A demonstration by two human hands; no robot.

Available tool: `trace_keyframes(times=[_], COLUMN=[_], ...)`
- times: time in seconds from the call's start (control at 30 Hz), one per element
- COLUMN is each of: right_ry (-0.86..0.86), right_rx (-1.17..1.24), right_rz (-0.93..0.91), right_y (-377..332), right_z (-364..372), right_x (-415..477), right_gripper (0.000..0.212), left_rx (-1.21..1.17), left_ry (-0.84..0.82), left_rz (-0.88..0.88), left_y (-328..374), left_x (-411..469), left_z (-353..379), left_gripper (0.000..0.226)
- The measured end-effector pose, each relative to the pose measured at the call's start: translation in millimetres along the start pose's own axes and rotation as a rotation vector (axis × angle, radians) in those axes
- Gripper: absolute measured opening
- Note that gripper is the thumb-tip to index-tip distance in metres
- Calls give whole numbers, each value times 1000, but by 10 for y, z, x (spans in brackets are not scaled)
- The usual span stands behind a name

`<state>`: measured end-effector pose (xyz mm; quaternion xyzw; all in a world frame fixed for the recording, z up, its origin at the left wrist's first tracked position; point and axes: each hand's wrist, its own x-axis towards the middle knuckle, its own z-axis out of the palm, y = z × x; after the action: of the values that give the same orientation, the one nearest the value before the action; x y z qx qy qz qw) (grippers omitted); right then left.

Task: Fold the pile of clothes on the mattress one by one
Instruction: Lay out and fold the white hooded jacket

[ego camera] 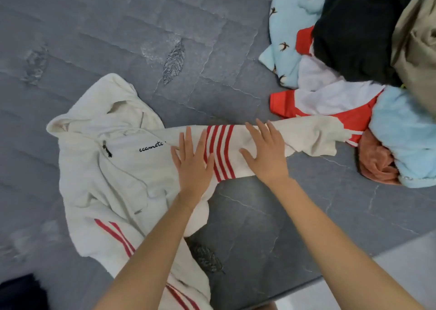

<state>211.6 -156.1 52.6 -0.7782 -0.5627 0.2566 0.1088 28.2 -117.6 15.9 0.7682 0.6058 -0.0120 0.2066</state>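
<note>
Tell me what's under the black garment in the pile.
A red and white cloth and a blue bird-print cloth stick out from under the black garment. Anything deeper is covered.

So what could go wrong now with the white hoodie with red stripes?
Two things, maybe. The sleeve tip of the white red-striped zip hoodie lies against the heap of unfolded clothes, so folding it back might drag a piece along. The hoodie's body is rumpled, and the left hand and right hand press flat only on the sleeve, so creases may get folded in.
</note>
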Motion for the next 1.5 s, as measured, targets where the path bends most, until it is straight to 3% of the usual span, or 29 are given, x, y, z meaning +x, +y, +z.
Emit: trace_keyframes(times=[0.4,0.63,0.77,0.87,0.97,1.07,1.23,1.37,1.5], right_ry=[-66,-134,-173,-187,-183,-265,-309,-244,-272], right_rx=[-88,-76,-74,-75,-48,10,84,169,192], right_rz=[-144,-200,-196,-227,-222,-136,-93,-139,-261], right_y=[-1643,-2305,-2509,-2656,-2797,-2945,-3174,-3494,-3871], right_z=[977,1556,1790,1941,2056,2164,2236,2236,2301], right_x=[-302,-395,-439,-499,-579,-646,-625,-543,-453], right_gripper=[72,77,79,76,61,52,17,16,28], left_rx=[-146,-174,-397,-857,-1058,-1007,-938,-836,-757], left_ry=[95,62,99,164,87,83,402,471,473], left_rz=[-199,-367,-480,-707,-906,-861,-688,-561,-520], left_y=[-1896,-2885,-3134,-3205,-3296,-3388,-3587,-3856,-4125], left_x=[-730,-1078,-1193,-1240,-1276,-1342,-1447,-1450,-1413], left_z=[-617,-702,-680,-646,-579,-538,-788,-1032,-1147], left_gripper=[64,63,69,73,42,14,21,20,15])
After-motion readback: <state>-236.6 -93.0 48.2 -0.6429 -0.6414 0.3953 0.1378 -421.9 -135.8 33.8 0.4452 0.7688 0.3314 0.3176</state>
